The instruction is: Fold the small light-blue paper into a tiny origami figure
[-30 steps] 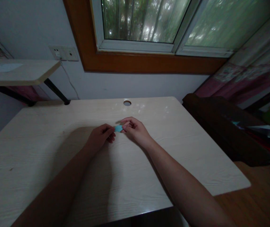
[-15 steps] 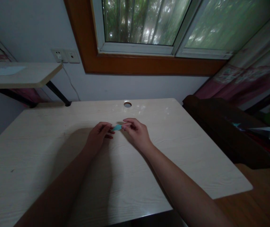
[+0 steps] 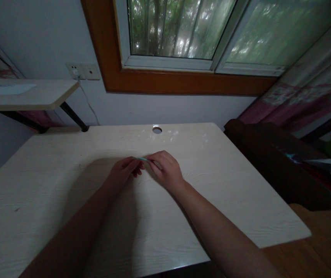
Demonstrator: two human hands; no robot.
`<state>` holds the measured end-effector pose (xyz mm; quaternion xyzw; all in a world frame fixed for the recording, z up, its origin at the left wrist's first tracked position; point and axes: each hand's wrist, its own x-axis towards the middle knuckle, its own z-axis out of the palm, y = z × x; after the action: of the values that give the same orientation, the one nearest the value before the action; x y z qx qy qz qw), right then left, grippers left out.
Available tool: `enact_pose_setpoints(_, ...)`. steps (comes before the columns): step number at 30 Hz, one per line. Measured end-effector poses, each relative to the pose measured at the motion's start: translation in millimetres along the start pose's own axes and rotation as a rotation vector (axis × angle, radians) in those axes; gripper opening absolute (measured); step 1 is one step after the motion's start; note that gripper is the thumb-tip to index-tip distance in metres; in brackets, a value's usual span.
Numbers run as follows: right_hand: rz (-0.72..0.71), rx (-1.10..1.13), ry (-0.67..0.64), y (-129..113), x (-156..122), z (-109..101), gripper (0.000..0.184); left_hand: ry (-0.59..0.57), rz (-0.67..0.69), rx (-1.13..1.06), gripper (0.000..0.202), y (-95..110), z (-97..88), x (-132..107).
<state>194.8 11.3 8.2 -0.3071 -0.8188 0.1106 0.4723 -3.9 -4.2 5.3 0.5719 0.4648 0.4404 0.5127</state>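
A small piece of teal paper [image 3: 141, 158], seen nearly edge-on as a thin strip, is held between my two hands above the desk. My left hand [image 3: 123, 170] pinches its left end between thumb and fingers, the other fingers curled beneath. At the right end, the thumb and forefinger of my right hand [image 3: 167, 168] are closed on it. Its folds, if any, are too small to make out, and the fingers cover both ends.
The pale wood-grain desk [image 3: 211, 185] has a round cable hole [image 3: 157, 130] near its back edge. A raised shelf [image 3: 29, 96] on black legs stands at the left, a power socket [image 3: 82, 71] behind it. Dark furniture [image 3: 258, 154] borders the desk on the right.
The teal paper has turned from showing its flat face to nearly edge-on. My right hand has dipped slightly and its fingers have closed in; my left fingers have drawn together.
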Motion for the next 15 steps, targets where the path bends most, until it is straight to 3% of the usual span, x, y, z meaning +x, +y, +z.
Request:
enact_pose_setpoints(4, -0.064, -0.033, -0.087, 2.8, -2.0, 0.3, 0.025, -0.014, 0.033, -0.039, 0.041, -2.6, -3.2, -0.3)
enact_pose_setpoints(9, -0.123, -0.036, -0.116, 3.8, -1.2, 0.3, 0.027, 0.002, 0.016, -0.041, 0.028, -3.8, -3.5, 0.8)
enact_pose_setpoints(15, 0.031, 0.049, -0.027, 3.6, 1.9, -0.9, 0.027, 0.097, -0.005, 0.017, 0.026, -0.9, -2.0, 2.5)
